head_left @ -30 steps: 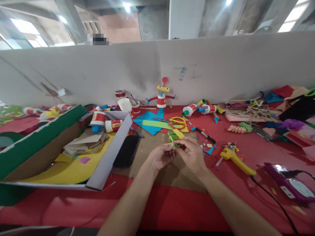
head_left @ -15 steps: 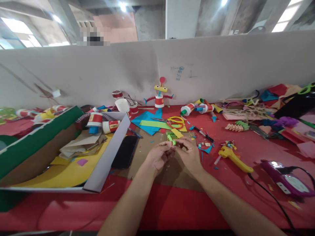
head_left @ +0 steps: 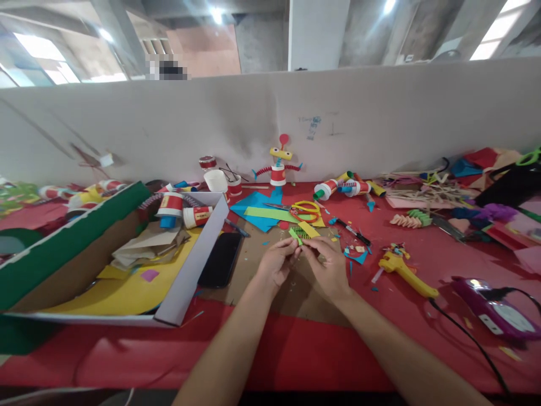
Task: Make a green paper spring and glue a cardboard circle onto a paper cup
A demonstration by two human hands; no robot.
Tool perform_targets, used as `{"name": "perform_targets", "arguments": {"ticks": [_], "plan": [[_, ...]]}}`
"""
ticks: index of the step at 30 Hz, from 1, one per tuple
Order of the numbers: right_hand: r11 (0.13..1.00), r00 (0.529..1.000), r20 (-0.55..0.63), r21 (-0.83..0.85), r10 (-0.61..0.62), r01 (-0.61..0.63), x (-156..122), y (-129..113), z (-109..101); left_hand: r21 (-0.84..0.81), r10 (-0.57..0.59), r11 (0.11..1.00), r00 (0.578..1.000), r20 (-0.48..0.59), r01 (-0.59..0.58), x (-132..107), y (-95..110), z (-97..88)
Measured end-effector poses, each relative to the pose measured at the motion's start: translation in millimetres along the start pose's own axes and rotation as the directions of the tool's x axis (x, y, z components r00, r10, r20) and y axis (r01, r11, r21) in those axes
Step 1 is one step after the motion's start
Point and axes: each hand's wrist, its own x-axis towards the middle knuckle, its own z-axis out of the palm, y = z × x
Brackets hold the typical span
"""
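Over a brown cardboard sheet (head_left: 253,265) on the red table, my left hand (head_left: 276,263) and my right hand (head_left: 327,265) meet, fingers pinched together. Between them they hold a small green folded paper spring (head_left: 297,233), which sticks up above the fingertips. Just behind it lie a yellow paper strip (head_left: 310,229), a green strip on blue paper (head_left: 256,211) and yellow-handled scissors (head_left: 302,210).
An open cardboard box (head_left: 186,282) with yellow paper and paper cups stands at the left, a black phone (head_left: 220,259) beside it. A yellow glue gun (head_left: 406,273) and a purple device (head_left: 494,313) with a cable lie at the right. A paper-cup robot figure (head_left: 278,166) stands against the white partition.
Both hands stay together on the green paper spring, and their fingers have shifted slightly on it. The view wobbled a little.
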Motion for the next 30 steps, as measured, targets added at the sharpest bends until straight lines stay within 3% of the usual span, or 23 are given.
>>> {"name": "perform_targets", "arguments": {"ticks": [5,8,10,12,14,16,21,25,30], "plan": [[0.990,0.986,0.138,-0.082,-0.099,0.111,4,-22,-7,-0.079,-0.061,0.994,0.981,0.183,0.077,2,7,-4.5],[0.952,0.967,0.223,-0.248,-0.123,0.178,1,-22,-36,-0.120,-0.104,0.984,0.973,0.204,0.130,0,12,-4.8],[0.881,0.978,0.206,-0.457,-0.032,0.125,-6,-11,-68,-0.142,-0.152,0.973,0.969,0.196,0.182,-2,14,-4.2],[0.696,0.977,0.143,-0.718,0.158,-0.007,-15,8,-104,-0.167,-0.184,0.962,0.963,0.197,0.218,-4,15,-3.5],[0.428,0.924,0.044,-0.894,0.379,-0.133,-22,28,-134,-0.183,-0.195,0.954,0.954,0.229,0.239,-5,15,-3.2],[0.286,0.871,0.013,-0.947,0.491,-0.147,-25,46,-152,-0.184,-0.187,0.952,0.943,0.276,0.243,-6,14,-3.7],[0.306,0.840,0.114,-0.950,0.531,-0.065,-24,68,-156,-0.161,-0.123,0.970,0.940,0.318,0.181,-5,10,-7.3],[0.270,0.830,0.037,-0.953,0.556,-0.138,-20,71,-151,-0.150,-0.098,0.978,0.953,0.286,0.146,-3,9,-8.4],[0.254,0.828,-0.062,-0.937,0.557,-0.241,-18,54,-155,-0.154,-0.077,0.980,0.956,0.283,0.125,0,8,-8.8]]}}
